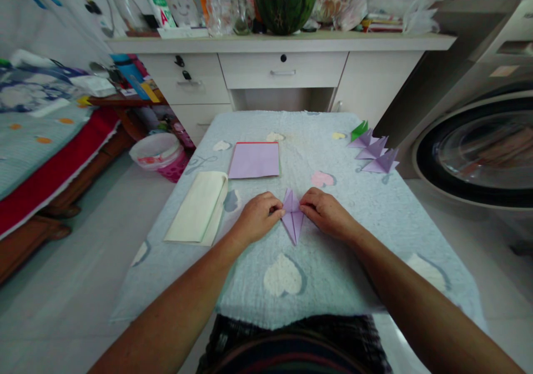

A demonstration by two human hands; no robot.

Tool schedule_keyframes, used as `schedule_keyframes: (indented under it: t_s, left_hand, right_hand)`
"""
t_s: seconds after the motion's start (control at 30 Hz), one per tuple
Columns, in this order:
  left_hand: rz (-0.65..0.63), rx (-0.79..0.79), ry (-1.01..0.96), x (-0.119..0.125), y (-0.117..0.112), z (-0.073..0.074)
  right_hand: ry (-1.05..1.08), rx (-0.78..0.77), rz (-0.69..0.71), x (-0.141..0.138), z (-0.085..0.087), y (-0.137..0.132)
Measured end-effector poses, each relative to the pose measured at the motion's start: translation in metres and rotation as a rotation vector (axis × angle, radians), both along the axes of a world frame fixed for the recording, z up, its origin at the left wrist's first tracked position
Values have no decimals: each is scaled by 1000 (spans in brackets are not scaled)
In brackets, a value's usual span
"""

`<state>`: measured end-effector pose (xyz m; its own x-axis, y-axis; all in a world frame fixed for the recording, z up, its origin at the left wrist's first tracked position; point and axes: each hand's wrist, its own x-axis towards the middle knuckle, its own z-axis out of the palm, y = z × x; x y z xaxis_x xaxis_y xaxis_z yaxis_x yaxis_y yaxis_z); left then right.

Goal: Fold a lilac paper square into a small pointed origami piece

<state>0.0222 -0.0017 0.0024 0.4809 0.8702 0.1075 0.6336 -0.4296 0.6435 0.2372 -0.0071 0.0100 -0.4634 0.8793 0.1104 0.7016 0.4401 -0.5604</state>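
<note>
A purple origami paper (293,222), folded into a narrow diamond with a crease down its middle, lies on the cloth-covered table in front of me. My left hand (261,214) pinches its left corner between thumb and fingers. On the opposite side, my right hand (323,210) grips the right corner the same way. Beyond my left hand rests a stack of square purple paper (255,161) with a red edge at the top. Left of that hand is a folded cream sheet (195,207). Folded purple paper pieces (373,151) and a green one (358,131) sit at the far right.
The table wears a pale blue cloth with heart shapes (283,275). Behind it stands a white cabinet (283,70) with a cut watermelon (285,3) on top. A washing machine (478,141) is at right; a bed (45,152) and a pink bin (160,155) are at left.
</note>
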Motion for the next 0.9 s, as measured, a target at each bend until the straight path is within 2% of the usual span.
schedule_keyframes:
  t_s: [0.33,0.73,0.9]
  left_hand:
    - [102,139,80,8,-4,-4]
    - [146,185,195,14,-8,-5]
    - [173,197,181,14,-10,-6]
  right_hand:
    - [-57,-37,-61,-5,4,-5]
    - [-193,-16,-195,-17,-2,-4]
    - [-191,15,-239,-20,-2,-7]
